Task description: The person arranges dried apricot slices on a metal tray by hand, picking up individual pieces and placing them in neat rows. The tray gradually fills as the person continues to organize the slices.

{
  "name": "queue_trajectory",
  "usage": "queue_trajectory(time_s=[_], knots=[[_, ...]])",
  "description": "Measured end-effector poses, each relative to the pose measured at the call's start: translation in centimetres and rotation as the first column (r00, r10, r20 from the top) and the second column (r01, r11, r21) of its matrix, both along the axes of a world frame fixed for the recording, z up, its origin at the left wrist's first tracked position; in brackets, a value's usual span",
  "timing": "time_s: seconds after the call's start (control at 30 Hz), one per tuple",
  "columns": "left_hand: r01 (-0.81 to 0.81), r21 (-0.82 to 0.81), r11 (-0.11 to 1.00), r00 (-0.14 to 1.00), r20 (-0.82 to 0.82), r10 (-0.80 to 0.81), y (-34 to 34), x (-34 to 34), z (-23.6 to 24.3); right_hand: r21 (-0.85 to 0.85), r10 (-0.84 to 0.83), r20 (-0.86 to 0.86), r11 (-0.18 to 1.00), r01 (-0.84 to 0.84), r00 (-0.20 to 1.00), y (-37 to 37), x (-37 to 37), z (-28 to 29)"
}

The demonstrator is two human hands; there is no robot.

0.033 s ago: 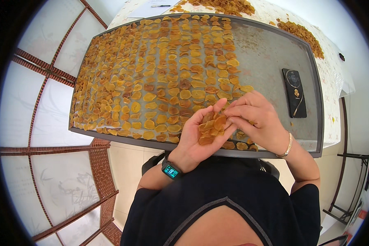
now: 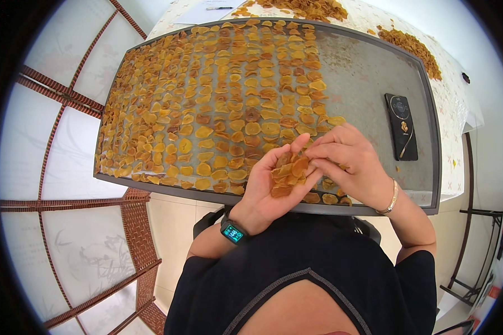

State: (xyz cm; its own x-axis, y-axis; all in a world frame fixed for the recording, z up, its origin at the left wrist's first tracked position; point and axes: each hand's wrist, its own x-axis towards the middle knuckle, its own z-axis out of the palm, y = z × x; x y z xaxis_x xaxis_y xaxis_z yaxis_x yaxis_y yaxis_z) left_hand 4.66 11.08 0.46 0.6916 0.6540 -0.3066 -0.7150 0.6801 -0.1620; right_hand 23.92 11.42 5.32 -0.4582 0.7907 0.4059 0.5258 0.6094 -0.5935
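Note:
Several dried orange-yellow slices (image 2: 288,177) lie cupped in my left hand (image 2: 271,184), palm up over the near edge of a large framed tray (image 2: 374,67). My right hand (image 2: 343,164) is beside it, thumb and fingertips pinched at the pile by the left hand's fingers; whether it grips one slice is hard to make out. Rows of similar slices (image 2: 218,100) cover most of the tray's left and middle. On the bare right part rests a black phone-like object (image 2: 401,125) with a gold decoration.
The tray sits on a patterned white tablecloth (image 2: 451,162), with slice heaps (image 2: 408,47) behind it and paper with a pen (image 2: 204,11) at the back left. A folding screen (image 2: 72,156) stands left. A dark chair (image 2: 204,226) is under me; a metal rack (image 2: 466,262) stands right.

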Motion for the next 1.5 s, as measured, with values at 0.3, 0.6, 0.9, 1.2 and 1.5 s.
queue_trajectory(time_s=[0.3, 0.6, 0.9, 1.2, 1.5], knots=[[0.004, 0.077, 0.997, 0.998, 0.068, -0.009, -0.1, -0.1, 0.1, -0.119, 0.004, -0.045, 0.993, -0.009, 0.999, -0.6, 0.9, 1.3], [0.041, 0.068, 0.997, 0.996, 0.075, -0.046, -0.2, 0.0, 0.4, 0.020, 0.024, 0.020, 0.999, -0.025, 0.999, -1.4, 0.4, 0.4], [-0.007, 0.034, 0.999, 0.998, 0.070, 0.005, -0.4, 0.2, 0.5, -0.181, -0.159, -0.056, 0.973, 0.146, 0.986, -2.0, 0.5, -0.2], [0.051, 0.061, 0.997, 0.994, 0.090, -0.056, -0.3, -0.2, -0.6, 0.128, -0.022, 0.093, 0.992, 0.009, 0.995, -1.3, -0.5, 0.8], [0.065, 0.094, 0.993, 0.988, 0.132, -0.077, -0.4, -0.4, -0.3, 0.073, -0.007, 0.122, 0.997, -0.002, 0.993, -1.0, -0.8, 0.7]])
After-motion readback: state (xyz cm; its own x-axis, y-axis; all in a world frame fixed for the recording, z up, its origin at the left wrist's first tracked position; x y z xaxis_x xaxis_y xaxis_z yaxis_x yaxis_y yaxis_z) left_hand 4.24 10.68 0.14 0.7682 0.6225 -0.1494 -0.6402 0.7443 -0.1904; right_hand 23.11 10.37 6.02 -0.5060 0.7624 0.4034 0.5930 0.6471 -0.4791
